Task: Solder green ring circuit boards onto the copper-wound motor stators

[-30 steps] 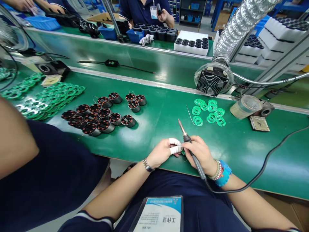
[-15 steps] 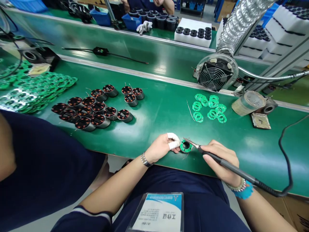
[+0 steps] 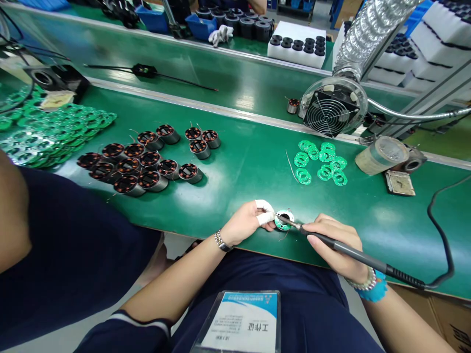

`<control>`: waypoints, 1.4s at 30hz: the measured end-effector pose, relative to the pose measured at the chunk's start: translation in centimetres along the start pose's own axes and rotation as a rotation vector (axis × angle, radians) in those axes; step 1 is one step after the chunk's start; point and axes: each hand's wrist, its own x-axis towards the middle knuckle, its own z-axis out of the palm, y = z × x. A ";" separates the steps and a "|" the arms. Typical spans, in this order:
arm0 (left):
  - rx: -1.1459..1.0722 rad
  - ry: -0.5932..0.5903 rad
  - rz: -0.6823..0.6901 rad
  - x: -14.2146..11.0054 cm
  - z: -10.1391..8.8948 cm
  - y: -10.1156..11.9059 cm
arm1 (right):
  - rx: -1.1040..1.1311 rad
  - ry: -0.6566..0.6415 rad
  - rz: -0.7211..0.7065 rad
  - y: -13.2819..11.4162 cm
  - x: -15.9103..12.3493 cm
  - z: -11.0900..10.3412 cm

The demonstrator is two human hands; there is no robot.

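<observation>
Taped fingers (image 3: 263, 212) of the left hand (image 3: 243, 224) pinch a ring-shaped green circuit board (image 3: 280, 225), touched by the soldering iron (image 3: 358, 256) clenched in the right hand (image 3: 333, 246).

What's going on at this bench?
A person's left hand pinches a green ring-shaped circuit board between taped fingers. The right hand holds a soldering iron, its tip at the board. Copper-wound motor stators stand in a cluster on the green bench, with loose green rings nearby.
</observation>
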 end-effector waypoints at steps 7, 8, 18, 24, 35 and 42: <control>0.009 -0.004 0.011 0.0 0.0 0.0 | -0.013 0.022 0.013 0.2 -0.1 -0.4; 0.006 -0.005 0.012 0.0 0.1 0.1 | -0.027 0.019 0.013 0.4 0.1 -0.4; 0.157 0.033 0.152 -0.7 -0.5 -0.6 | -0.081 -0.273 -0.061 3.3 2.4 1.7; 0.485 -0.039 0.405 -2.1 -0.4 -1.1 | -0.169 -0.042 0.030 2.8 -0.4 3.3; -0.005 -0.073 -0.072 -0.6 1.5 -0.1 | -0.099 0.068 0.001 1.7 0.5 4.1; -0.053 -0.078 -0.035 -1.2 1.3 -0.5 | -0.102 0.096 -0.054 1.6 1.0 5.1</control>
